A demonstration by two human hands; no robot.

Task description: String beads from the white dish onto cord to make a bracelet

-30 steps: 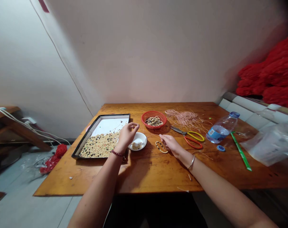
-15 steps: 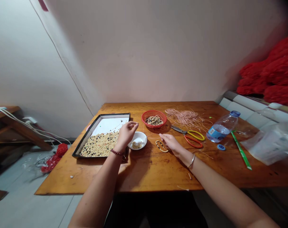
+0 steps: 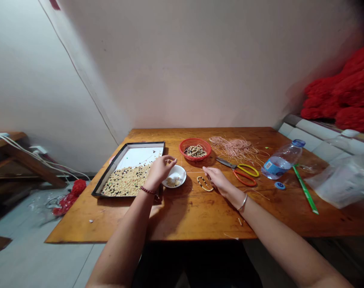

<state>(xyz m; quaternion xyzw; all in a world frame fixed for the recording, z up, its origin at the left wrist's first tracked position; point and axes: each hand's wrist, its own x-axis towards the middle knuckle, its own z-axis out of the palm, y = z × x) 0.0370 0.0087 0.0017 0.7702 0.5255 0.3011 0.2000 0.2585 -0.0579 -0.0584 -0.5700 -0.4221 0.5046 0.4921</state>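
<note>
My left hand (image 3: 161,171) hovers between the black-edged tray (image 3: 128,158) and the small white bowl (image 3: 183,173). Its thumb and fingertips are pinched together; what they hold is too small to make out. Many cream and dark beads (image 3: 126,181) cover the tray's near part, and a few small beads (image 3: 172,182) lie in the bowl. Right of it, my right hand (image 3: 218,179) pinches a thin pale string (image 3: 195,172) that runs leftward past the bowl. A curved strand of cream and dark beads (image 3: 204,185) lies on the table just under those fingers.
Behind the bowl stands a red basket (image 3: 195,141) with beaded strands. Pink cord (image 3: 234,148) lies tangled at the back. Scissors (image 3: 244,172), a water bottle (image 3: 282,160), its blue cap (image 3: 280,185), a green strip (image 3: 305,190) and a plastic bag (image 3: 340,178) occupy the right side.
My left hand has dipped slightly, its fingertips now nearer the bowl's rim. The string left of my right hand shows more clearly as a straight line. My right hand has barely moved.
</note>
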